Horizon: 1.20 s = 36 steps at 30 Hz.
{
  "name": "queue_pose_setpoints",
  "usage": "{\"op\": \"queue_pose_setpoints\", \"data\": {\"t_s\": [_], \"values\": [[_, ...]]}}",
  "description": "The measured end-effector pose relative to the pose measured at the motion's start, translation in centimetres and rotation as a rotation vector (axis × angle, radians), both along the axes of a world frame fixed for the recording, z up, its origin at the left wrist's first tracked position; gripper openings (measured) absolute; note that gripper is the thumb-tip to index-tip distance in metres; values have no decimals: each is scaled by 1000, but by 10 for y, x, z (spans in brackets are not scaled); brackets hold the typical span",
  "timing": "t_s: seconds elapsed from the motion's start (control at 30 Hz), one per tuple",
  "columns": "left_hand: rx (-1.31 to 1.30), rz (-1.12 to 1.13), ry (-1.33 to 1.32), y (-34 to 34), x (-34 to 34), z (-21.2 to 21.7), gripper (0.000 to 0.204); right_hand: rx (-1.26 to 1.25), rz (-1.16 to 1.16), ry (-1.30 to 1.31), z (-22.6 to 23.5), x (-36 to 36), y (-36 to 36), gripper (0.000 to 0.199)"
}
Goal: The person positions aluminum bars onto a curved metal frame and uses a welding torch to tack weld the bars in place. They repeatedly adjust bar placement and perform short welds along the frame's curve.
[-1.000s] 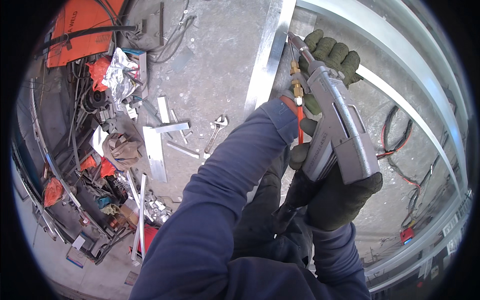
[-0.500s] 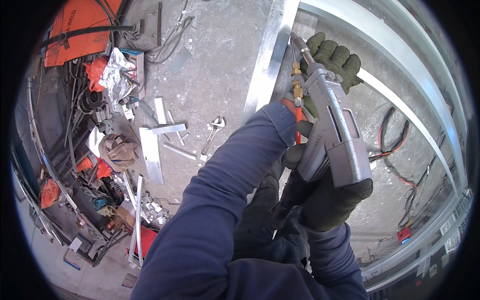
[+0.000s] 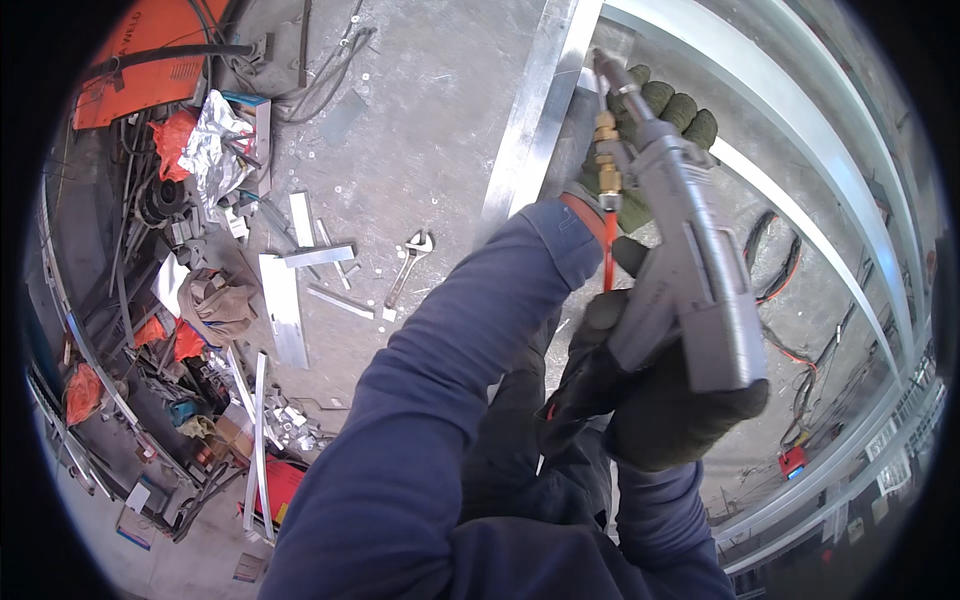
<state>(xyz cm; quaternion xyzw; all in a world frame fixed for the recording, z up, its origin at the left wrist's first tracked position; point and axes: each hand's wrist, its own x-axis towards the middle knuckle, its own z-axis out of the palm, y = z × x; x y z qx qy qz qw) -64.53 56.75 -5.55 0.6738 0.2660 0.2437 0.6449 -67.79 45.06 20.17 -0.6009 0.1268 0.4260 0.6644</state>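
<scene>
A grey handheld welding gun (image 3: 690, 250) slants across the middle right, its narrow nozzle pointing up and away from me. Brass fittings (image 3: 607, 160) and an orange hose (image 3: 609, 255) run along its left side. My right hand (image 3: 680, 420), in a dark glove, is wrapped round the gun's grip at the near end. Beyond and partly behind the gun, my left hand (image 3: 675, 105), in a green glove, has its fingers bent close together over the end of a pale metal bar (image 3: 775, 185); the gun covers its palm. The nozzle tip is near a shiny metal beam (image 3: 545, 110).
Curved-looking metal rails (image 3: 860, 130) line the right side. Black and red cables (image 3: 790, 270) lie on the concrete floor. To my left are an adjustable wrench (image 3: 408, 268), metal offcuts (image 3: 283, 310), an orange machine (image 3: 150, 55) and a heap of scrap with crumpled foil (image 3: 215, 145).
The gun has shifted slightly right and looks blurred, its rear moving toward me with my right hand. My left hand stays by the bar. The whole floor view has slid a little left.
</scene>
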Motion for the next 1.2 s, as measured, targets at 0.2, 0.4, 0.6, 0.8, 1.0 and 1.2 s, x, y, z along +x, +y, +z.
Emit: {"op": "queue_pose_setpoints", "data": {"t_s": [0.2,0.4,0.6,0.8,1.0,1.2], "values": [[1161,35,440,28,1,73,38,83,10,-189,16,49,-59,145],[1047,-21,347,54,-5,140,28,211,-100,15,-19,47,-151,128],[974,-137,155,57,3,133,23,115,15,278,-83,24,-144,118],[1002,-146,144,56,2,122,23,215,-69,459,-106,10,-140,111],[999,-159,157,52,4,124,24,382,-288,745,-131,-9,-154,124],[900,-164,37,55,2,110,24,477,-253,794,-144,-16,-161,123]]}}
